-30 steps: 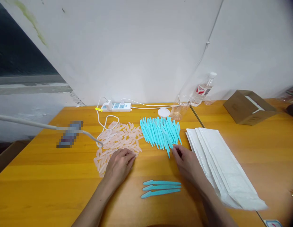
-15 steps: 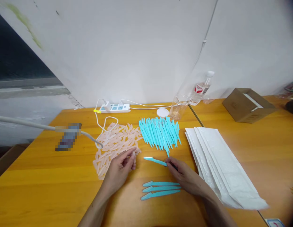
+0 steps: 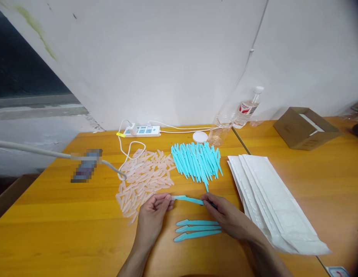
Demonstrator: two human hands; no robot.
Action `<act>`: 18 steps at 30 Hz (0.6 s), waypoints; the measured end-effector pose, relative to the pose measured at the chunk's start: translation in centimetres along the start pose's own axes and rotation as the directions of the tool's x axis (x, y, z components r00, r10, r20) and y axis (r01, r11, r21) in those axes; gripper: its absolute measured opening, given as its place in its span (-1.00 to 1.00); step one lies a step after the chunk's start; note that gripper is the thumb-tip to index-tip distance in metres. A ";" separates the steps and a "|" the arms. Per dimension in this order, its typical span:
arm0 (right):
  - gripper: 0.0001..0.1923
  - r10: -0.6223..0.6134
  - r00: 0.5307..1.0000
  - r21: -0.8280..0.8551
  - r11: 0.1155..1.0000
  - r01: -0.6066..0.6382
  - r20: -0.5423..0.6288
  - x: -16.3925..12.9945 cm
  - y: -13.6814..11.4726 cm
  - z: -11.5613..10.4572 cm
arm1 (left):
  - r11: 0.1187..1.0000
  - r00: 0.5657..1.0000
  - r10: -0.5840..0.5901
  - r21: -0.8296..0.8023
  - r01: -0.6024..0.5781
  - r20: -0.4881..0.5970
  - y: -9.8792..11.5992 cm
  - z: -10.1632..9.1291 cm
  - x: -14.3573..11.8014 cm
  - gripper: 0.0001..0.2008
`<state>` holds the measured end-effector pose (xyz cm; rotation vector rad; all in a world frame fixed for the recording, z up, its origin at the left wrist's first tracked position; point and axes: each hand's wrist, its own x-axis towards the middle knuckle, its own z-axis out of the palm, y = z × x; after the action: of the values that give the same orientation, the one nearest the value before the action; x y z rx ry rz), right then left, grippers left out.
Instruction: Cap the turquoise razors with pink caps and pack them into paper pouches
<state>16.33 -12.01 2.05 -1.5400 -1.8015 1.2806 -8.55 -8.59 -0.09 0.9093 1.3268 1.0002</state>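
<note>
My right hand (image 3: pixel 218 207) is closed round the handle of a teal eyebrow razor (image 3: pixel 193 200), held level with its blade end to the left. At that end my left hand (image 3: pixel 156 207) pinches a small translucent blade cap (image 3: pixel 173 197), mostly covered by the fingers. How far the cap sits over the blade I cannot tell. Below the hands lie three teal razors (image 3: pixel 198 228) side by side. Farther back is a pile of teal razors (image 3: pixel 194 161). Many pale pinkish caps (image 3: pixel 144 179) are spread beyond my left hand.
White padded mailers (image 3: pixel 277 204) lie to the right, with an open cardboard box (image 3: pixel 306 129) behind. A water bottle (image 3: pixel 246 109), clear jar (image 3: pixel 219 132), white lid (image 3: pixel 200 137) and power strip (image 3: pixel 144 131) line the wall. A cable (image 3: pixel 52 151) crosses above a blurred phone (image 3: pixel 87 165).
My left hand has moved right and brought the cap to the razor's blade end. The right hand keeps hold of the razor in about the same place.
</note>
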 end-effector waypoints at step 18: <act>-0.70 -0.074 0.994 -0.287 0.957 0.046 -0.086 0.1 1.5 1.0 | 0.644 0.849 0.350 0.557 -0.525 0.395 -2.0 -0.2 -1.4 -0.79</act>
<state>16.32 -12.40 0.25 -1.6495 -2.0219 0.9322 -8.60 -10.59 -1.52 1.9199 1.2630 0.7275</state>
